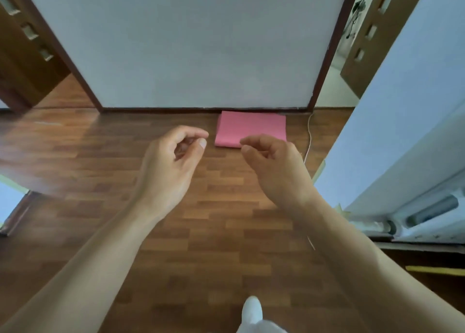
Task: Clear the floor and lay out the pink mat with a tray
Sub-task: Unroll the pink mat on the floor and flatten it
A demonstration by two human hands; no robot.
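Still folded, the pink mat [247, 127] lies flat on the wood floor [88, 161], its far edge against the white wall [188, 43], a thin white cable [309, 136] just beside it. Both hands hover short of it, left hand [173, 166] and right hand [274, 166] empty with fingers loosely curled. Unfolding rightward could snag that cable, I judge; no tray shows, though blur hides detail.

No writing, label, brand, number or sign can be read anywhere in this view; every surface in sight is plain, or too blurred to show any lettering.
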